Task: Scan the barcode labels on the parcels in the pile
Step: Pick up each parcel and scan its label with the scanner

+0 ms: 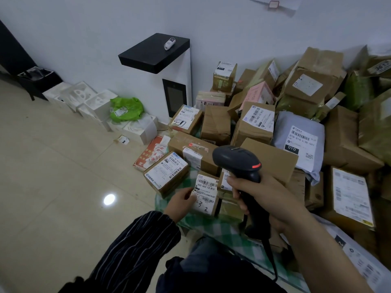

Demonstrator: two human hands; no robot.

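Presently, right hand [261, 196] fingers around the scanner [237, 159], left hand [182, 200] fingers in a pinch on 1 parcel [207, 188] (label upward).

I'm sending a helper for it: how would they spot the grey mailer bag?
Start at the parcel pile against the white wall. Just right of the handheld scanner lies the grey mailer bag: soft plastic among brown cartons, its label marked 010.
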